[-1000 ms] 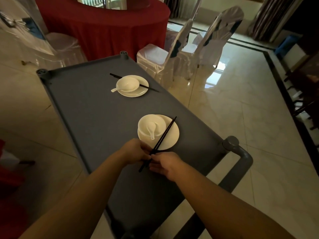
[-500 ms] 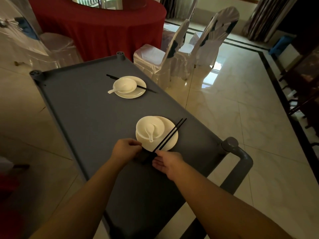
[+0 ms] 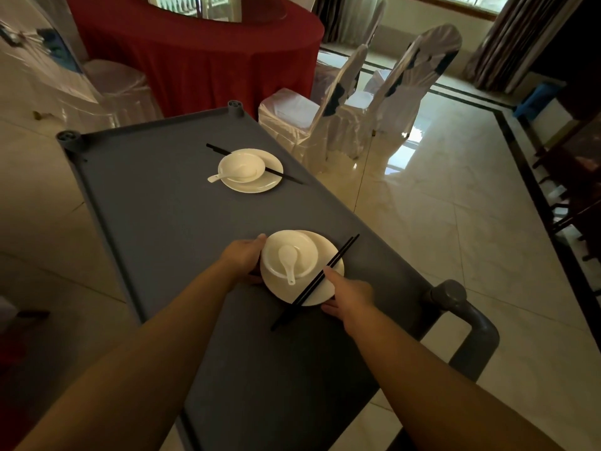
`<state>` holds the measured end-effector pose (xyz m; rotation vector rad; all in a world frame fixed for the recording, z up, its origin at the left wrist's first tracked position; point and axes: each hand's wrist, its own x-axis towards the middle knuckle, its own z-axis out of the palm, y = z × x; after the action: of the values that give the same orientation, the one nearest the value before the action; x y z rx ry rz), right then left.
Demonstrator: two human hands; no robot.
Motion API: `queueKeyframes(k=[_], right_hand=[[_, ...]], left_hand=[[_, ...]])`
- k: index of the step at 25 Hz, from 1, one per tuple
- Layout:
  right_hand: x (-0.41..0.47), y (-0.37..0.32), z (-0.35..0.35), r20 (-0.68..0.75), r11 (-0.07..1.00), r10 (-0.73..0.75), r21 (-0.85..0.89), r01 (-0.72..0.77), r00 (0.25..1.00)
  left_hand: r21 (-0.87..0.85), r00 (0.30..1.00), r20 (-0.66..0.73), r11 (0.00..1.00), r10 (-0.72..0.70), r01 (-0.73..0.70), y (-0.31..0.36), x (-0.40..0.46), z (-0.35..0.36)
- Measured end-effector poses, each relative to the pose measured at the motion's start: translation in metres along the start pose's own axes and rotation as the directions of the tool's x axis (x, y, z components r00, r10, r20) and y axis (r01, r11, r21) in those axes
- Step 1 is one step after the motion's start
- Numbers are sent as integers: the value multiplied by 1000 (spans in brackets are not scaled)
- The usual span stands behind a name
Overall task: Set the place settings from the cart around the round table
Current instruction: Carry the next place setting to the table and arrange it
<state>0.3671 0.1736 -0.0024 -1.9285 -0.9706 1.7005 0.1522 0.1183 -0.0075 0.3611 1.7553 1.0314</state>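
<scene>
Left hand (image 3: 242,257) and right hand (image 3: 349,296) each grip the plate (image 3: 320,292) (chopsticks (image 3: 317,281) across it).

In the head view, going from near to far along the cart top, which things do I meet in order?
Near plate with chopsticks, held between left hand and right hand → far plate with bowl and spoon → cart's far corner post → red-clothed round table.

Both hands (image 3: 349,296) seemingly grip plate (image 3: 333,266).
</scene>
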Motion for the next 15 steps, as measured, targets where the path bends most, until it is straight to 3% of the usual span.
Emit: queueKeyframes(k=[7,15], right_hand=[[5,-10,2,21,997,-31,-68,32,999],[6,-13,-1,84,981,-132,-132,142,988]], left_hand=[[60,998,66,998,16,-20,1,4,-6],[-64,996,80,997,40,-35,-11,-9,-15]])
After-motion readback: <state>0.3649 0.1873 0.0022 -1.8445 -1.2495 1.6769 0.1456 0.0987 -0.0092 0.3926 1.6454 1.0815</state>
